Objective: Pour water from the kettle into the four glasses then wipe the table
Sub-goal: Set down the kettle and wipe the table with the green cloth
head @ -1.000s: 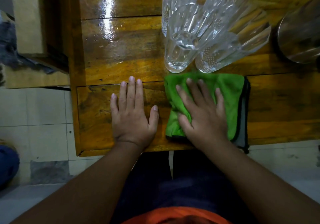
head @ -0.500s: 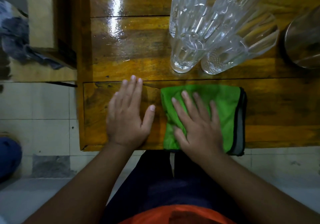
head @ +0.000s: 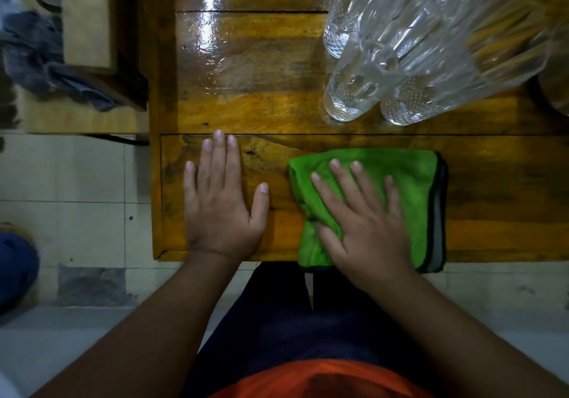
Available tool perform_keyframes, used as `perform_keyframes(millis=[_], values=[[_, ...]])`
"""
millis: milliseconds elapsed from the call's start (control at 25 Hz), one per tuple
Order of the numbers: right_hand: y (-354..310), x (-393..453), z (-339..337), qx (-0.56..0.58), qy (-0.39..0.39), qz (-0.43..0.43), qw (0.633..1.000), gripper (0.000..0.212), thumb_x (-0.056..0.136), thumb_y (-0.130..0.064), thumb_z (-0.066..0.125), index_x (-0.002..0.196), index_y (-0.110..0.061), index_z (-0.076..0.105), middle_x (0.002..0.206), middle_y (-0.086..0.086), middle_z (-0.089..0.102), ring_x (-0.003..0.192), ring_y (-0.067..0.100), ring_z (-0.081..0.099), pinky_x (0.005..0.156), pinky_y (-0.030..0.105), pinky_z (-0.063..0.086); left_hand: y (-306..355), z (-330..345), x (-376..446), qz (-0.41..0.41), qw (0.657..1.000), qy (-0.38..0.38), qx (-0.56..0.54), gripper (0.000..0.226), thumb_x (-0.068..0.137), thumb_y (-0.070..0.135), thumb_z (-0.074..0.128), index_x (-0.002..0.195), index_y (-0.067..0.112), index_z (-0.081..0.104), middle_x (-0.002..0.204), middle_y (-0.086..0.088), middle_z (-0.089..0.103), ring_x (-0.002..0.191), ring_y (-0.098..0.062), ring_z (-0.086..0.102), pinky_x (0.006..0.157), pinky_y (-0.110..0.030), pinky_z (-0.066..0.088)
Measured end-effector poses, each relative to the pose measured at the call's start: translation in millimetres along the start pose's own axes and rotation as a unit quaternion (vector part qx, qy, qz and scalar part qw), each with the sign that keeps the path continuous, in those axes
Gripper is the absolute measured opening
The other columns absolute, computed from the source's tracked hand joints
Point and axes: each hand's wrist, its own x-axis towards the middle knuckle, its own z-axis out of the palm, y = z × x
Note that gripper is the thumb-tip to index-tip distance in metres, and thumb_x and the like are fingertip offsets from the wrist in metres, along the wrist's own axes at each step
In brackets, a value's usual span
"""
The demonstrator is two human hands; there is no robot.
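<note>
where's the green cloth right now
In the head view the green cloth lies flat on the near edge of the wooden table, right of centre, under the right hand, just in front of the glasses.

The counter (head: 277, 96) is varnished wood, glossy and wet-looking where light streaks it, with dark grain. The cloth (head: 409, 188) is soft, matt green microfibre, edged in black. The glasses (head: 385, 68) are clear cut glass with patterned bases.

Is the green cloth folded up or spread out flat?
Folded. The green cloth shows stacked layers along its right edge, under the right hand.
</note>
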Motion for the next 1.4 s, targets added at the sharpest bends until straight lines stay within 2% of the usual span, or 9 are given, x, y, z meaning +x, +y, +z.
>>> perform_keyframes(millis=[160,320,400,520,760,1000,1200,1400], values=[[14.6,34.2,-10.8,0.014,0.019,0.042,0.999,0.073,0.091,-0.053,0.042,0.158,-0.038,0.017,0.17,-0.003,0.013,0.157,0.022,0.007,0.122,0.057,0.004,-2.3,-0.5,-0.2,0.005,1.0,-0.005,-0.008,0.078,0.094,0.048,0.042,0.158,0.013,0.014,0.167,-0.006,0.009,0.154,-0.019,0.003,0.123,-0.045,0.003],[31.4,-16.7,-1.0,0.014,0.034,0.041,0.998,0.074,0.089,-0.05,0.053,0.156,-0.034,0.029,0.167,0.0,0.023,0.154,0.024,0.019,0.121,0.058,0.012,31.0,-9.5,4.0,-0.057,0.994,-0.006,-0.095,0.078,0.091,0.046,0.046,0.157,0.017,0.017,0.167,-0.001,0.01,0.154,-0.017,0.0,0.123,-0.046,0.003],[41.0,-17.1,0.8,0.006,0.037,0.034,0.999,0.074,0.087,-0.051,0.052,0.156,-0.035,0.029,0.166,-0.001,0.022,0.154,0.024,0.019,0.121,0.059,0.012,71.5,-2.5,5.9,-0.004,0.994,-0.006,-0.107,0.076,0.092,0.044,0.043,0.158,0.017,0.017,0.167,-0.001,0.008,0.154,-0.017,-0.001,0.124,-0.043,0.002],[45.8,14.4,-10.3,0.02,0.052,0.047,0.997,0.073,0.088,-0.053,0.047,0.156,-0.037,0.027,0.167,-0.003,0.022,0.155,0.023,0.016,0.122,0.059,0.011,99.3,16.4,3.0,0.05,0.996,-0.022,-0.071,0.073,0.095,0.043,0.04,0.157,0.012,0.019,0.166,-0.005,0.01,0.154,-0.02,0.003,0.123,-0.046,0.006],[79.7,-33.9,-4.7,0.005,0.031,0.034,0.999,0.077,0.085,-0.051,0.055,0.155,-0.037,0.028,0.166,-0.003,0.024,0.155,0.021,0.017,0.121,0.058,0.012,96.6,24.5,2.1,0.044,0.999,-0.014,-0.013,0.075,0.094,0.044,0.041,0.157,0.011,0.018,0.166,-0.007,0.011,0.154,-0.022,0.005,0.123,-0.045,0.005],[74.4,23.5,-21.5,0.021,0.039,0.043,0.998,0.074,0.088,-0.055,0.045,0.157,-0.038,0.022,0.169,-0.005,0.017,0.156,0.022,0.011,0.123,0.057,0.006,97.9,24.7,1.8,0.037,0.999,-0.015,0.003,0.076,0.093,0.045,0.041,0.157,0.012,0.017,0.166,-0.006,0.011,0.154,-0.022,0.005,0.123,-0.044,0.004],[113.3,-43.7,-8.3,0.0,0.01,-0.012,1.0,0.077,0.086,-0.053,0.052,0.156,-0.039,0.023,0.167,-0.006,0.019,0.155,0.018,0.011,0.121,0.056,0.009,98.9,25.1,2.6,0.035,0.999,-0.004,-0.001,0.076,0.092,0.044,0.043,0.157,0.013,0.018,0.166,-0.006,0.013,0.154,-0.022,0.007,0.123,-0.043,0.004],[126.8,6.6,-24.9,0.033,0.029,0.023,0.999,0.074,0.088,-0.053,0.046,0.157,-0.04,0.022,0.169,-0.007,0.013,0.157,0.017,0.005,0.123,0.056,0.002,100.6,26.7,-1.0,0.032,0.999,0.001,0.005,0.075,0.093,0.043,0.041,0.157,0.013,0.018,0.166,-0.006,0.013,0.154,-0.023,0.006,0.123,-0.043,0.003]])
